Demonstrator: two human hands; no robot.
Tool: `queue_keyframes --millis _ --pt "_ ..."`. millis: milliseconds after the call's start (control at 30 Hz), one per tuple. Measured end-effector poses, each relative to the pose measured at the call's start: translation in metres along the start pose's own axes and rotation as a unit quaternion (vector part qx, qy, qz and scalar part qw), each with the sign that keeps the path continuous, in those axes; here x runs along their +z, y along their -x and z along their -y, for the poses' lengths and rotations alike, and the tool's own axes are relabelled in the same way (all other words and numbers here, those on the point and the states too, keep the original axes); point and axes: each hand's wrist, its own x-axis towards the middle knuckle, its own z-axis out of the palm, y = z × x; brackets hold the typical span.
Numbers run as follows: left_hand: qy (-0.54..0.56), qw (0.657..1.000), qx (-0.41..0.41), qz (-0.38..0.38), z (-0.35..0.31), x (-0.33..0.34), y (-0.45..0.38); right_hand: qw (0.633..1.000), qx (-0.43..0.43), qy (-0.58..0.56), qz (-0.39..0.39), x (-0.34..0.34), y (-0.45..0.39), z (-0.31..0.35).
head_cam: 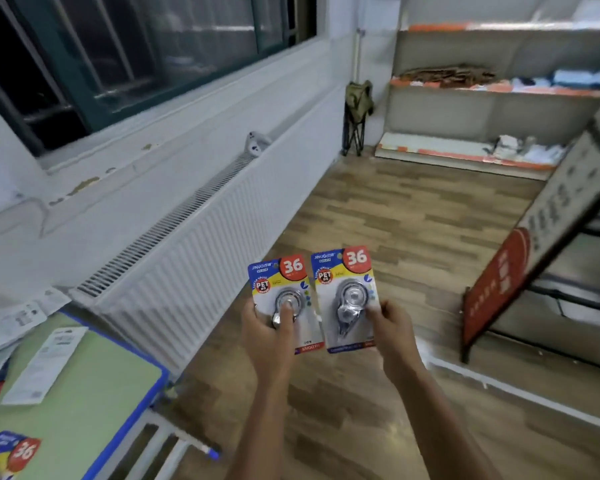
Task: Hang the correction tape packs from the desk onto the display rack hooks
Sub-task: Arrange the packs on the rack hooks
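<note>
Head view: left hand (pixel 269 336) grips left correction tape pack (pixel 283 301), thumb pressed on blister. Right hand (pixel 390 322) pinches right correction tape pack (pixel 347 299) at its edge. Both packs upright, side by side, above wood floor (pixel 395 209). 2 more packs (pixel 9 452) lie on green desk (pixel 94 393), lower left. Radiator (pixel 194 265) beyond.

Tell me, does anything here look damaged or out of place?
The two packs, left pack and right pack, look intact and are held upright. The one visible flaw is the window sill, where paint has flaked off in brown patches.
</note>
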Motion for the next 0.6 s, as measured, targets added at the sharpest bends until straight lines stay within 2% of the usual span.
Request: queue_keyframes --millis 267,600 --pt "0.0 0.989 0.019 0.145 -0.035 0.141 0.095 0.989 -0.024 -0.014 -0.143 -0.167 -0.02 0.008" --pt "0.012 0.954 0.049 0.297 -0.071 0.278 0.169 0.959 -0.02 -0.063 -0.276 -0.298 -0.047 0.009"
